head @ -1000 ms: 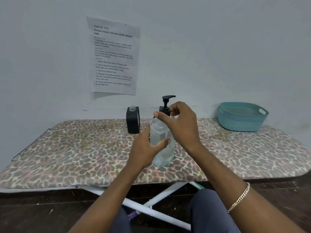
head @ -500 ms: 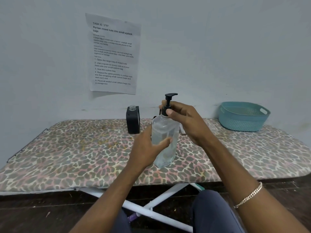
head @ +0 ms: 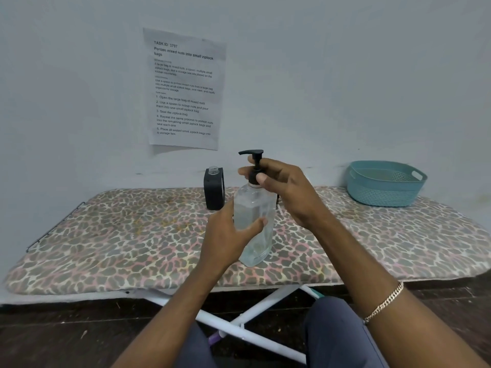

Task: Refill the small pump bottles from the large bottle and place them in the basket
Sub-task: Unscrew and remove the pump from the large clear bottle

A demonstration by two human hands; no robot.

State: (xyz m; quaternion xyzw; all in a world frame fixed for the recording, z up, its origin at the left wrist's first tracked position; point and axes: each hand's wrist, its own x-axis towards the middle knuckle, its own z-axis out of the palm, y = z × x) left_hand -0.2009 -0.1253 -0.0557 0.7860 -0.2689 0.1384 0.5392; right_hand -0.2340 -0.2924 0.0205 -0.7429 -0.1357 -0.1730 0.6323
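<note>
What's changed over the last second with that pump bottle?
The pump head has turned: its nozzle pointed right, now left, with the right hand twisting at the collar. The left hand still grips the clear pump bottle, standing on the ironing board. The capless black bottle and teal basket stayed put.

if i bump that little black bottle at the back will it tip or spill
The black bottle stands upright, taller than wide, on a padded cover, so it would probably tip easily. Its neck has no cap, so any contents could spill; the dark body hides the fill level, and so its weight.
</note>
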